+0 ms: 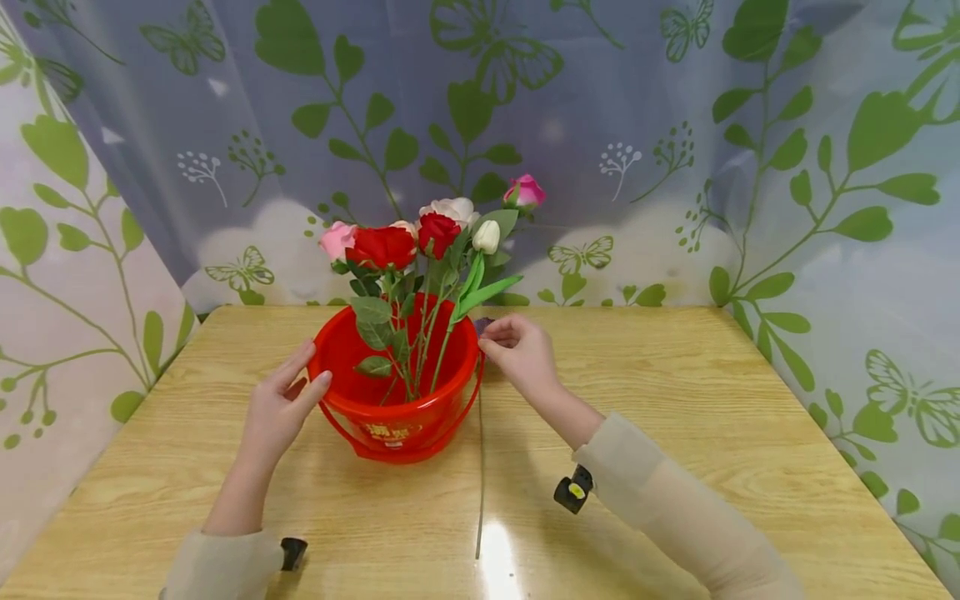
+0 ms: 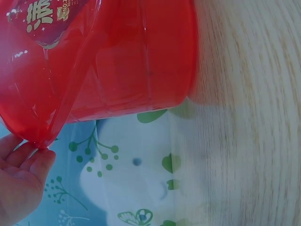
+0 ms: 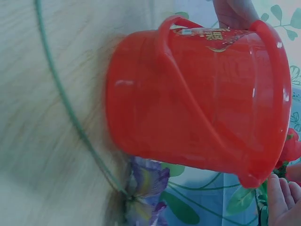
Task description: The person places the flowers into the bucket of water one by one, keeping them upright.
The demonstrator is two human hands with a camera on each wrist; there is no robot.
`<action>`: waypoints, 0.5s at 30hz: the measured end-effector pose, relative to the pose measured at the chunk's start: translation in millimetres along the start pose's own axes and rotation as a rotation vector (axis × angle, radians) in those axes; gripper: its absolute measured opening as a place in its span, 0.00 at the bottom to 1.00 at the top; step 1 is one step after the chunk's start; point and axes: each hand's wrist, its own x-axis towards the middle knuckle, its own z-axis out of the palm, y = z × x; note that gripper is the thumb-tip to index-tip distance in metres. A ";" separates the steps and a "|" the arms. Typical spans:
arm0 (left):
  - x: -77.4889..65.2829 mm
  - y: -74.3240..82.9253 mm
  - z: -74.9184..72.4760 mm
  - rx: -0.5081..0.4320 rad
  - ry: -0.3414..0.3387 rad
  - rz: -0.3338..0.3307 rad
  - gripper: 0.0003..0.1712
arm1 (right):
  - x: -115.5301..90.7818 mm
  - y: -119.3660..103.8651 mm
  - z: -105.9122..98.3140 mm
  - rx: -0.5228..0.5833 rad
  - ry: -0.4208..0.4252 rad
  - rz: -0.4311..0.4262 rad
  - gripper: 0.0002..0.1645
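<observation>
A red plastic bucket (image 1: pixel 397 433) stands on the table with its handle hanging down in front. Several artificial flowers lean inside it: red roses (image 1: pixel 381 247), a white tulip (image 1: pixel 487 237), pink roses (image 1: pixel 527 192) and pale blooms. My left hand (image 1: pixel 276 408) touches the bucket's left rim, thumb and fingers spread; in the left wrist view its fingertips meet the rim's handle lug. At the right rim, my right hand (image 1: pixel 525 354) rests its fingertips near the opposite lug. Beside the bucket lies a purple flower (image 3: pixel 148 181), partly hidden behind my right hand in the head view.
The purple flower's long thin stem (image 1: pixel 481 483) runs along the wooden table (image 1: pixel 660 400) toward the front edge. A leaf-and-butterfly patterned curtain (image 1: pixel 637 108) encloses the back and sides. Black straps or devices (image 1: pixel 573 489) sit at both sleeve cuffs.
</observation>
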 end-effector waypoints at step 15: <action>0.8 -2.4 0.0 0.029 0.005 0.006 0.30 | -15.0 35.5 -7.4 -0.056 -0.042 0.058 0.05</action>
